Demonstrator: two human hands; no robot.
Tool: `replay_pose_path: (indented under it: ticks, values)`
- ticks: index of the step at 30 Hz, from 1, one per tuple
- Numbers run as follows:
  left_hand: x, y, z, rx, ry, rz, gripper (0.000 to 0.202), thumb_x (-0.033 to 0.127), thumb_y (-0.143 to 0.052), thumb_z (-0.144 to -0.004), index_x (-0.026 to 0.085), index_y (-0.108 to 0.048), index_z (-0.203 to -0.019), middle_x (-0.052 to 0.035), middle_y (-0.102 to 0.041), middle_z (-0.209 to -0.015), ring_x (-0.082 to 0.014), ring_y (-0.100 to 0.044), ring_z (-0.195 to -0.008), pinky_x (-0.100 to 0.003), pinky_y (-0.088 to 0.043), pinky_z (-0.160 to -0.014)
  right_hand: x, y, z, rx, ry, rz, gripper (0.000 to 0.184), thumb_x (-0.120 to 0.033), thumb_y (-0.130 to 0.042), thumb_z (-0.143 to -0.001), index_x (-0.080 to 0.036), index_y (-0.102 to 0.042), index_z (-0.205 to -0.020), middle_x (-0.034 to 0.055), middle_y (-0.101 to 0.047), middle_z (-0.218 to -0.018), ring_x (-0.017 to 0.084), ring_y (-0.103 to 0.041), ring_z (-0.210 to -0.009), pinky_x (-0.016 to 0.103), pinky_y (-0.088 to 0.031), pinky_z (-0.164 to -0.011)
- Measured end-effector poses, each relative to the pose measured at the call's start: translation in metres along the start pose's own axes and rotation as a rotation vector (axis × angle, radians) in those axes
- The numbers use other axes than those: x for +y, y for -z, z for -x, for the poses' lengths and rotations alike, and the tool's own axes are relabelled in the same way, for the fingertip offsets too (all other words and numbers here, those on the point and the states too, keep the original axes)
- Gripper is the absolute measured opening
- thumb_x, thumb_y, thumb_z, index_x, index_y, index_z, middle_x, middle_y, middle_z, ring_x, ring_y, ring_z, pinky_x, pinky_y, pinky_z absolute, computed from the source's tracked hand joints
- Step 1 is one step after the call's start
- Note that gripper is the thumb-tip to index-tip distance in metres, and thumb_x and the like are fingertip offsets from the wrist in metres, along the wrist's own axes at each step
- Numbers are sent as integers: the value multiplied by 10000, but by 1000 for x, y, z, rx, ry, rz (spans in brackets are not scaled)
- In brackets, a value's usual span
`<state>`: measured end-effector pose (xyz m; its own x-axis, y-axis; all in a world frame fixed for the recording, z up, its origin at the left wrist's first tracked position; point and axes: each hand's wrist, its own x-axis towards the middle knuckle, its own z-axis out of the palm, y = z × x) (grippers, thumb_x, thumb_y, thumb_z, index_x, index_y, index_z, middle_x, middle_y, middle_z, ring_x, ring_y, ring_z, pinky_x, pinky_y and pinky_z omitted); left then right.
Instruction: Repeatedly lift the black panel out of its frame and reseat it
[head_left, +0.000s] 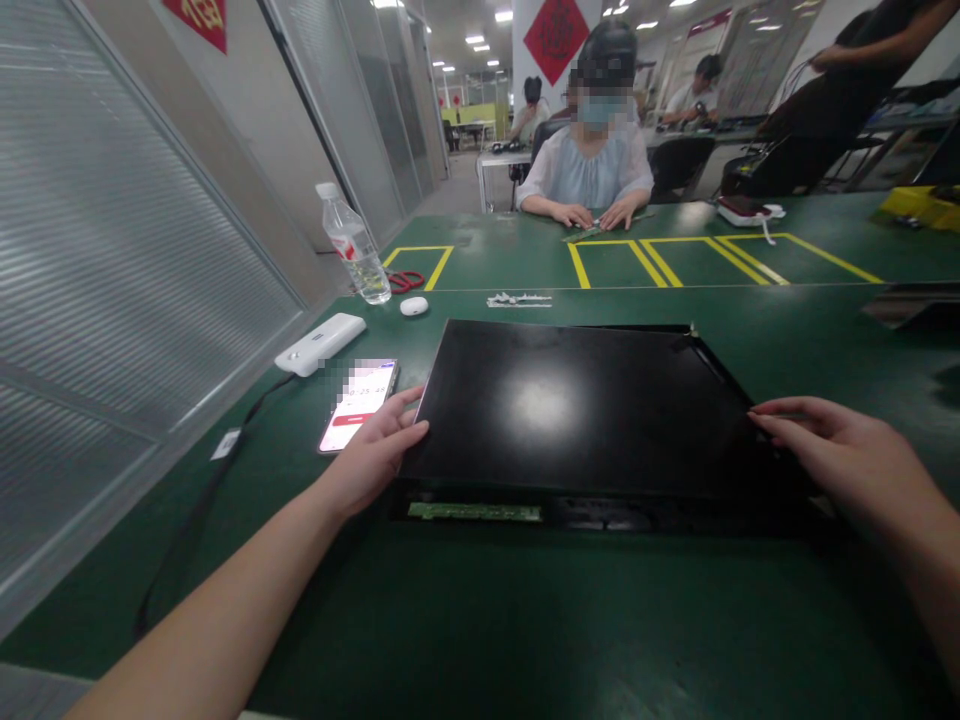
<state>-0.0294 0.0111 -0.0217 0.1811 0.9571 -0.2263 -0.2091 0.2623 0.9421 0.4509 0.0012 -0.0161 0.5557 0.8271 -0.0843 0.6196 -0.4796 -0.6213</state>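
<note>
A black panel lies flat on the green table, near the person and in the middle of the view, with a thin green circuit strip showing along its near edge. The left hand grasps the panel's left edge close to the near corner, thumb on the top face. The right hand lies over the right edge with its fingers stretched out, and I cannot tell whether they curl under it. Just left of the left hand lies a lit phone. Farther off are a white box with a dark cable and a water bottle. Another person sits at the far side.
</note>
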Motion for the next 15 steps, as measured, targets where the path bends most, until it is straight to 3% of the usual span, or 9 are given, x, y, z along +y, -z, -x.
replay_pose_path:
  ticks: [8,15]
  values:
    - [2,-1,1,-24,-7,-11,748,240,-891,-785,195,-517,-1431,-102,-816,-1188,-307,-793,-1049,-371,-654,-868,-4,1,0,29,28,42,504,-619,-578,-489,-285,-753,-824,59,-754,-780,318,-686,-791,449,-479,-750]
    - [2,-3,1,-40,-6,-17,751,261,-906,-772,192,-518,-1412,-96,-825,-1151,-295,-804,-996,-366,-657,-834,1,1,-1,23,36,32,538,-640,-585,-481,-281,-767,-837,57,-769,-799,316,-700,-783,443,-489,-744]
